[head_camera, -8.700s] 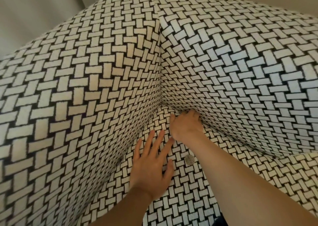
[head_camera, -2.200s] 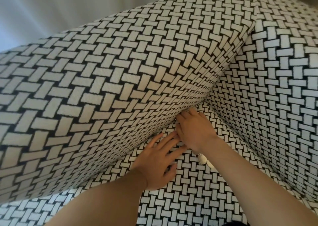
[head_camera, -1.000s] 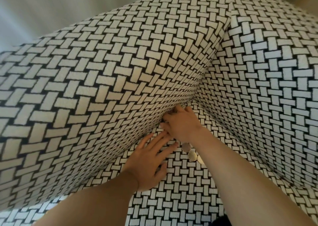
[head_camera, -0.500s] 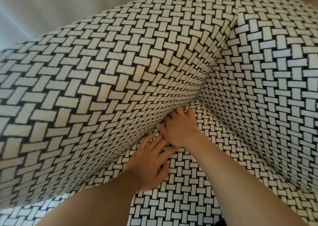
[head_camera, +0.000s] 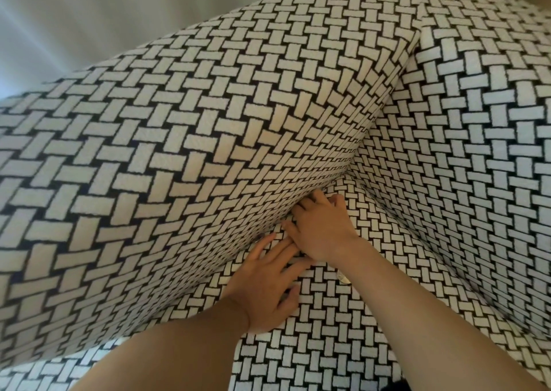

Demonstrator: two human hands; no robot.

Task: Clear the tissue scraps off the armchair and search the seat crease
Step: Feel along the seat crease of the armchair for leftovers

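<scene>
While the left hand [head_camera: 268, 283] lies flat on the seat [head_camera: 328, 331], fingers straight and pressing the cushion down, the right hand [head_camera: 323, 232] works the seat crease [head_camera: 335, 184] of the armchair [head_camera: 208, 122]. Its fingers [head_camera: 313, 201] are bent and pushed into the fold under the upright panel [head_camera: 179, 182]. The tips are hidden, so it cannot be told whether they hold anything.

The crease runs diagonally, from beside the left hand at lower left up to the corner [head_camera: 348, 179] at upper right. The unsearched stretch lies just beyond the right hand's fingers, toward that corner. The right hand is the nearer and already lined up along the fold. In the inspector's judgement, the next move is a slide along that axis, with the left hand holding the seat down.

No tissue scraps are visible on the seat. A small round pale object [head_camera: 343, 278] shows at the edge of the right forearm [head_camera: 417, 316], mostly covered and not identifiable.
</scene>
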